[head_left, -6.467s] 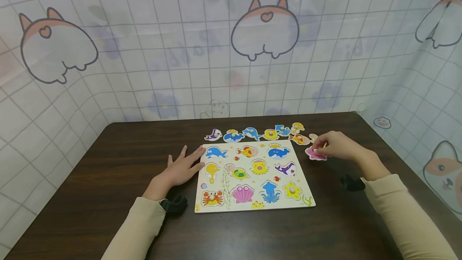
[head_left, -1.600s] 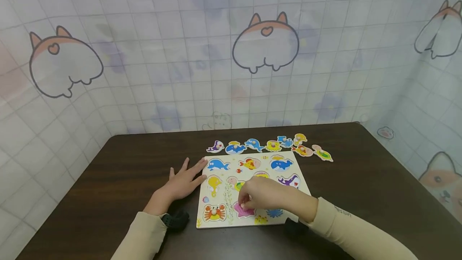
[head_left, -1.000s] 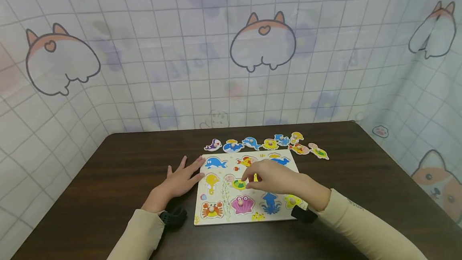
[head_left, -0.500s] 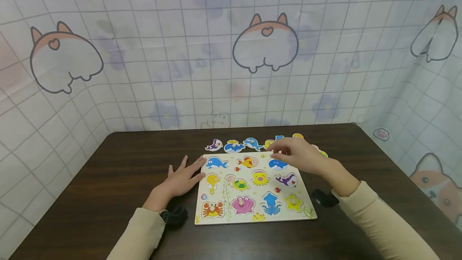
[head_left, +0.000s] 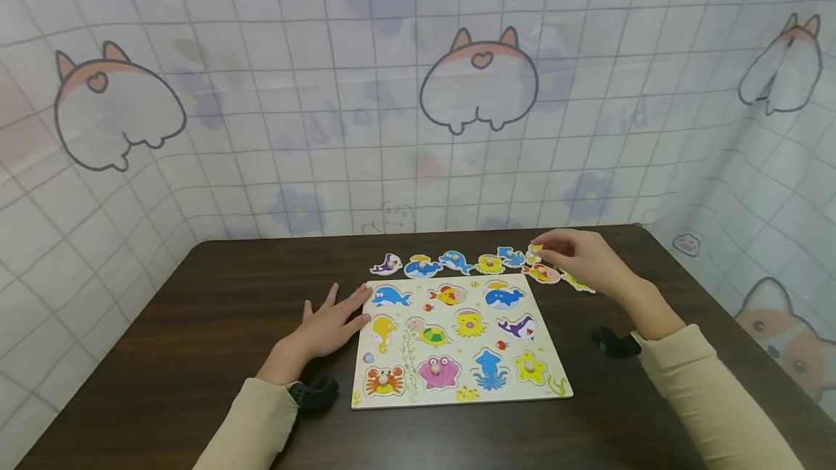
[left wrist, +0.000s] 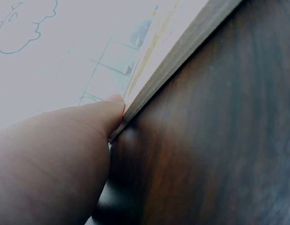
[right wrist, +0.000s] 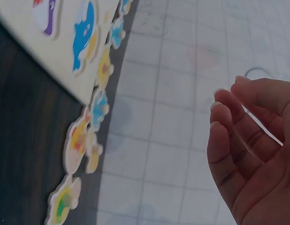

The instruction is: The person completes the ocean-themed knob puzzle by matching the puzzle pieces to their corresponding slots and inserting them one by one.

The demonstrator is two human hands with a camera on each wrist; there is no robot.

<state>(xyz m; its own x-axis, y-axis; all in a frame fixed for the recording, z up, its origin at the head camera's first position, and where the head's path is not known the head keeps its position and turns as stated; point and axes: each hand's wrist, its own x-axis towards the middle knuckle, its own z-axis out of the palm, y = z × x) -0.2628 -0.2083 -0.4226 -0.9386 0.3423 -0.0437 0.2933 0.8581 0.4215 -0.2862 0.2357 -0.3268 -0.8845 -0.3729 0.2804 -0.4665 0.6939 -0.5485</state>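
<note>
A wooden sea-animal puzzle board (head_left: 509, 394) lies flat on the table. My left hand (head_left: 323, 328) rests spread at its left edge, fingertips touching the upper left corner; the left wrist view shows the thumb (left wrist: 116, 101) against the board's side. My right hand (head_left: 591, 260), fingers loosely bent, hovers by the yellow seahorse piece (head_left: 534, 254) beyond the board's back right corner. In the right wrist view, a gap shows between thumb and fingers, with nothing held. Knobbed crab (head_left: 384, 381), pink shell (head_left: 439, 373) and starfish (head_left: 530, 367) pieces sit in their slots.
Behind the board lie several loose knobbed pieces, among them a purple whale (head_left: 387, 264), a dolphin (head_left: 455, 261), an octopus (head_left: 490, 264) and a squid (head_left: 511, 257). A fish (head_left: 541, 273) and a turtle (head_left: 578, 282) lie near the right hand. A patterned curtain (head_left: 326, 129) stands behind the table.
The right hand brought the pink shell piece from the right into its board slot, let go, and moved back and right to the loose pieces. The left hand stayed put.
</note>
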